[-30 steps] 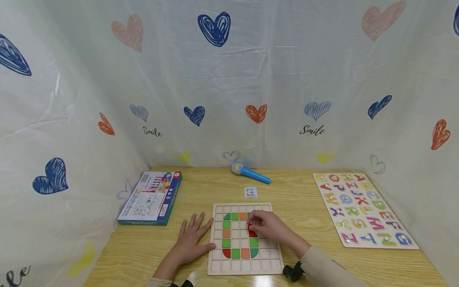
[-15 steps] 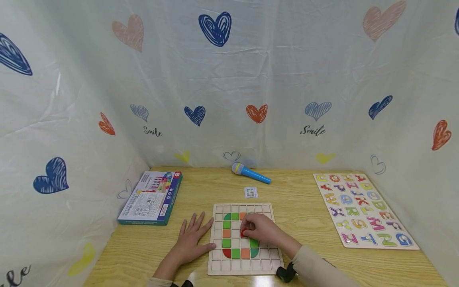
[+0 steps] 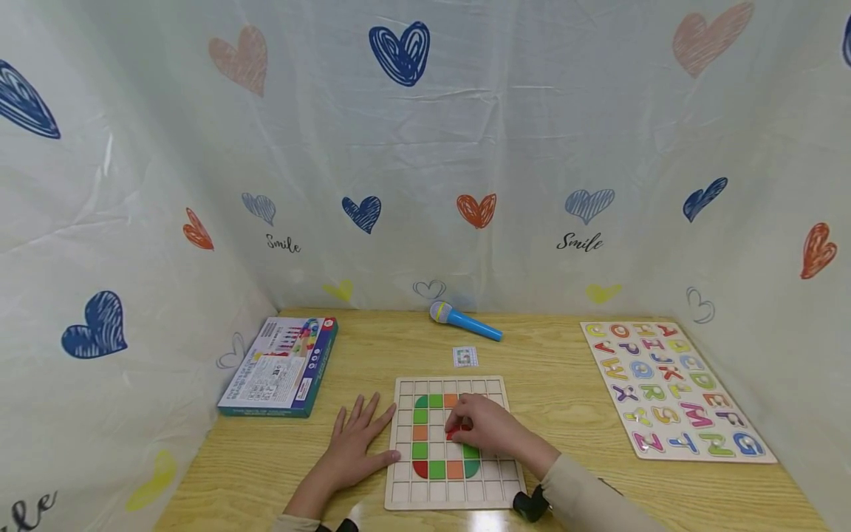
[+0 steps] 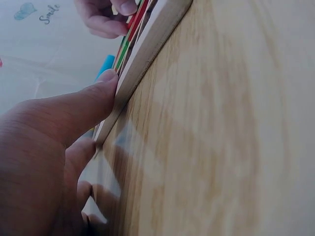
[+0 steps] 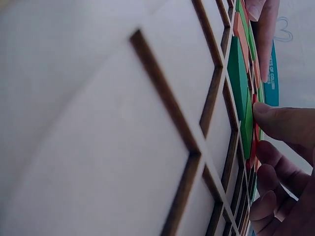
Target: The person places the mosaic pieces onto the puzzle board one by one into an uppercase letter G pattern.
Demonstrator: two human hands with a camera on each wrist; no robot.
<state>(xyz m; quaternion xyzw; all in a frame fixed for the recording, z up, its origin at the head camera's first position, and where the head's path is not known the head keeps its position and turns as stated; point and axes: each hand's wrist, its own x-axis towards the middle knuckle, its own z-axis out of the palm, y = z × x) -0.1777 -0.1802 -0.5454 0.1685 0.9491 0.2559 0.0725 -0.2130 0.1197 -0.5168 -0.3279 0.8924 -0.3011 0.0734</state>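
Note:
In the head view a gridded wooden board [image 3: 492, 489] bears a ring of coloured tiles: a green tile [image 3: 420, 417], an orange tile [image 3: 420, 433], a red rounded tile [image 3: 420, 469] and several others. The right hand [image 3: 495, 427] is over the ring's right side and pinches a red tile [image 3: 453, 434] between thumb and fingers; it hides part of the ring. In the right wrist view that thumb [image 5: 283, 120] is against the red. The left hand [image 3: 354, 452] rests spread on the table, its thumb [image 4: 101, 93] touching the board's left edge.
A small pattern card [image 3: 465, 357] lies behind the board, with a blue toy microphone [image 3: 468, 323] beyond it. To the left is a flat box [image 3: 275, 373]; to the right, an alphabet puzzle board [image 3: 671, 391]. A heart-printed curtain [image 3: 425, 148] surrounds the wooden table [image 3: 558, 377].
The right hand has shifted slightly left and toward the ring's inside, pinching the red tile. In the last half second its fingers moved only a little. The left hand stays put.

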